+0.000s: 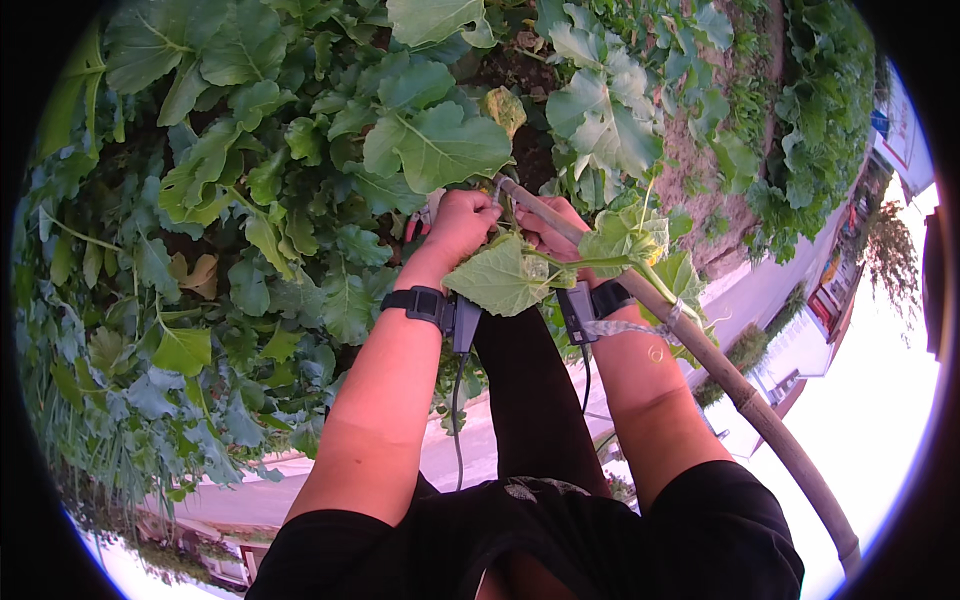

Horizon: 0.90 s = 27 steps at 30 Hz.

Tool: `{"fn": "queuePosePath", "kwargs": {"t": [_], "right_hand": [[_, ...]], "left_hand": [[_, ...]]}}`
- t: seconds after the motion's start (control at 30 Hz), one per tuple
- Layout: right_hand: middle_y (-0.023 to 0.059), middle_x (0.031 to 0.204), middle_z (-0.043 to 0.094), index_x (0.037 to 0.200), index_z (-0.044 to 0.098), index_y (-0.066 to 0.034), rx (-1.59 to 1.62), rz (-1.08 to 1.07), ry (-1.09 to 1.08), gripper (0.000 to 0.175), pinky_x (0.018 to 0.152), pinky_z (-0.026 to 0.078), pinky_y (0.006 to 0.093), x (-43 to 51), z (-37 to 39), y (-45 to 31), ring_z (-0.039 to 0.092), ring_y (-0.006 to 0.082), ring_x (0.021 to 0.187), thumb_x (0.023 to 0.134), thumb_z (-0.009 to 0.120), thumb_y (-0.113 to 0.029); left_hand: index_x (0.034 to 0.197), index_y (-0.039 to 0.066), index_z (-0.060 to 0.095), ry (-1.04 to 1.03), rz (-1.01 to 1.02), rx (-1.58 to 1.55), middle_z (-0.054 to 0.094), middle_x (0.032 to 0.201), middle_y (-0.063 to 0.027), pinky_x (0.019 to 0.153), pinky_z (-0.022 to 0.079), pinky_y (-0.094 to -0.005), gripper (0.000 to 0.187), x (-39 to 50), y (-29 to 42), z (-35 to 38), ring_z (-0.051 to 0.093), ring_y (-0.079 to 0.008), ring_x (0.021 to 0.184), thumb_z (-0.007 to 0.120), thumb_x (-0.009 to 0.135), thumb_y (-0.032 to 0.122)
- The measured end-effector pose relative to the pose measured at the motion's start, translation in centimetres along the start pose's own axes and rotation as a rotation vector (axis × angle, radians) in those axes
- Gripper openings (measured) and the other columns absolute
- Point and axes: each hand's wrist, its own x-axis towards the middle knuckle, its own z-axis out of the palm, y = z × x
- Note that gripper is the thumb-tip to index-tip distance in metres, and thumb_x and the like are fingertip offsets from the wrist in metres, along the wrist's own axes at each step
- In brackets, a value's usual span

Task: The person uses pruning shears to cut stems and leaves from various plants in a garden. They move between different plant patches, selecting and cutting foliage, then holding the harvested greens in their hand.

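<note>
My left hand (pixel 466 220) is beside the upper end of a bamboo pole (pixel 720 367), fingertips pinched on a thin pale strip (pixel 496 192). My right hand (pixel 556 225) is on the other side, partly behind the pole, its curled fingers close to the left fingertips; what they grip is hidden. A green vine stem (pixel 592 262) with a broad leaf (pixel 501 276) crosses in front of my wrists. Further down, a twisted plastic strip (pixel 676 313) ties the vine to the pole. A red-handled tool (pixel 418 223) shows partly behind my left hand.
Dense leafy greens (pixel 300 187) fill the left and top. Bare soil (pixel 694 165) runs at the upper right beside another leafy row (pixel 817 142). The pole passes over my right forearm. Cables hang from the wrist-strapped devices (pixel 465 324). Pale pavement (pixel 300 487) lies behind me.
</note>
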Motion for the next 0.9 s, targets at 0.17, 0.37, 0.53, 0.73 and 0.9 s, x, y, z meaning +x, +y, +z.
{"fn": "queuePosePath", "kwargs": {"t": [0.17,0.37,0.53,0.73,0.9], "right_hand": [[-0.0006,0.071,0.053,0.082,0.06,-0.0002,-0.275,-0.221,0.072,0.007,0.05,0.039,0.0229,-0.4,1.0,-0.4,0.048,0.0066,0.056,0.083,0.061,-0.007],[0.0004,0.073,0.057,0.082,0.063,0.0019,-0.442,-0.22,0.244,0.008,0.056,0.042,0.0234,0.9,0.6,0.7,0.049,0.0058,0.064,0.079,0.062,-0.006],[0.003,0.063,0.056,0.075,0.062,0.0008,-0.395,-0.406,0.349,0.014,0.05,0.041,0.0284,2.6,0.5,2.8,0.049,0.0092,0.056,0.072,0.068,-0.011],[0.0048,0.059,0.057,0.07,0.061,-0.0001,-0.363,-0.407,0.388,0.023,0.048,0.042,0.0322,3.4,-0.3,4.3,0.052,0.0128,0.053,0.066,0.073,-0.019],[0.006,0.062,0.059,0.071,0.062,0.0002,-0.467,-0.449,0.332,0.029,0.051,0.043,0.0327,2.9,-0.3,3.4,0.055,0.0152,0.056,0.066,0.075,-0.025]], "left_hand": [[0.083,-0.001,0.067,-0.015,0.166,0.013,0.066,0.073,-0.0062,0.058,0.047,-0.0285,0.013,0.7,-0.8,-0.1,0.058,-0.0115,0.063,0.066,0.078,0.01],[0.092,-0.004,0.067,-0.068,0.148,-0.118,0.068,0.083,-0.005,0.062,0.049,-0.0263,0.017,1.3,-1.7,0.5,0.06,-0.0098,0.069,0.066,0.079,0.006],[0.097,-0.004,0.064,-0.138,0.039,-0.251,0.066,0.084,-0.0059,0.062,0.05,-0.025,0.018,1.5,-2.4,0.9,0.061,-0.0106,0.07,0.065,0.081,0.004],[0.097,-0.003,0.064,-0.161,0.057,-0.395,0.065,0.082,-0.0049,0.061,0.05,-0.0239,0.016,1.3,-3.0,0.8,0.06,-0.0091,0.07,0.065,0.082,0.003],[0.091,-0.002,0.064,-0.16,0.037,-0.428,0.065,0.079,-0.0044,0.06,0.049,-0.0233,0.012,1.3,-3.4,0.6,0.059,-0.009,0.067,0.066,0.081,0.003]]}}
